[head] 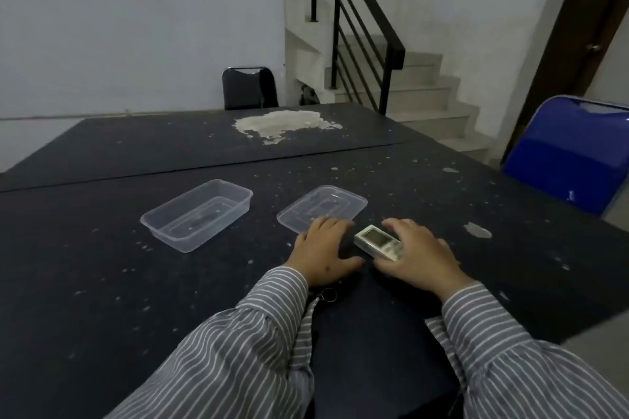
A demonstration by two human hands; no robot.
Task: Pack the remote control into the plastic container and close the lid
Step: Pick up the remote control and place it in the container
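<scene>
A small white remote control (377, 241) with a grey screen lies on the dark table (102, 282). My right hand (420, 257) rests over its near end, thumb and fingers on either side of it. My left hand (323, 250) lies flat on the table just left of the remote, fingers spread, fingertips touching the near edge of the clear lid (321, 209). The clear plastic container (197, 214) stands open and empty further left. Whether the remote is lifted off the table I cannot tell.
A blue folding chair (575, 153) stands at the table's right edge. A black chair (249, 88) stands behind the far edge, with stairs and a black railing (367, 31) beyond. A pale worn patch (282, 124) marks the far tabletop. A key ring (327, 294) lies by my left wrist.
</scene>
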